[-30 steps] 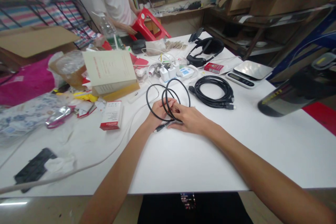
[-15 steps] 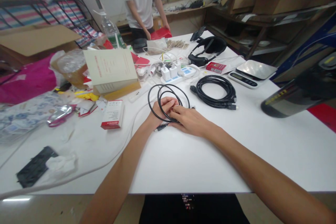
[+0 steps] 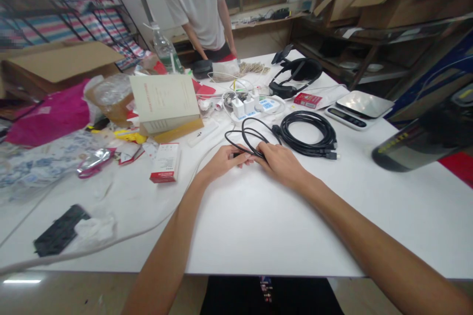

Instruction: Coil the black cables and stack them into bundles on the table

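A thin black cable is looped between my two hands over the white table. My left hand pinches it at the left side, with a dark end of the cable between thumb and fingers. On the other side my right hand is closed around the loops, its fingers partly hidden behind them. The fingertips of both hands come close together. Just beyond my right hand lies a thicker coiled black cable with connector ends, flat on the table.
Behind the hands sits a white power strip with chargers. A kitchen scale, a dark bottle and a headset stand to the right. Leftward are a small red-white box and an open booklet. Across the table stands a person.
My hands have drawn slightly apart, the left now gripping the cable's left side. The loops have narrowed and tilted. The person opposite has leaned closer to the table.
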`<action>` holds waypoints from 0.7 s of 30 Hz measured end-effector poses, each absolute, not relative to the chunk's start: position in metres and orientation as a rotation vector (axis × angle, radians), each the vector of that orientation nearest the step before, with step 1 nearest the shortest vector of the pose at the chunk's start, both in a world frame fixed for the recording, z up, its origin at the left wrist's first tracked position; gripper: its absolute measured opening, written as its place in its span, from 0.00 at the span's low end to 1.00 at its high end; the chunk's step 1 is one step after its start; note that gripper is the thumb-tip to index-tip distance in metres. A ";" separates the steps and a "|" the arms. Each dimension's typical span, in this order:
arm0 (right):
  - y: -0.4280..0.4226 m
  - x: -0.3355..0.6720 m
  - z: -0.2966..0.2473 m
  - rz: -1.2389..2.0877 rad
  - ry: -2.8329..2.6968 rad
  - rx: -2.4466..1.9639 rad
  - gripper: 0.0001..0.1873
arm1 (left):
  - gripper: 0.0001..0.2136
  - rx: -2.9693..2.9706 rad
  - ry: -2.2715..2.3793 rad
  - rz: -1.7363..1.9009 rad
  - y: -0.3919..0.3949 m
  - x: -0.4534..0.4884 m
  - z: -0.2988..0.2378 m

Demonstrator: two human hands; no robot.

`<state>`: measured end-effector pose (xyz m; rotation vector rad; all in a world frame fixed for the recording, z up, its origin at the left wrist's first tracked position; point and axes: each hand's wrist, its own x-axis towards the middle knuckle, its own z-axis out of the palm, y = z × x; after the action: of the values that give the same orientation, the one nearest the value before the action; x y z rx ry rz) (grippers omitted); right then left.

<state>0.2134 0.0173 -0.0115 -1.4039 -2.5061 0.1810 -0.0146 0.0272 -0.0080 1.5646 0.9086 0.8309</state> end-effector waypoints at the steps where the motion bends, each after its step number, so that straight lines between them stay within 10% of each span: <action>1: 0.018 0.215 -0.012 0.193 -2.482 -1.391 0.25 | 0.16 1.562 0.892 0.812 0.027 -0.015 -0.008; 21: 0.020 0.232 0.003 0.358 -1.742 -1.239 0.25 | 0.09 0.523 0.798 1.371 0.050 -0.028 -0.022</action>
<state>0.2321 0.0197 0.0030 -1.2389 -1.7424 0.3579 -0.0283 0.0505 -0.0217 0.5234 0.7978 1.3707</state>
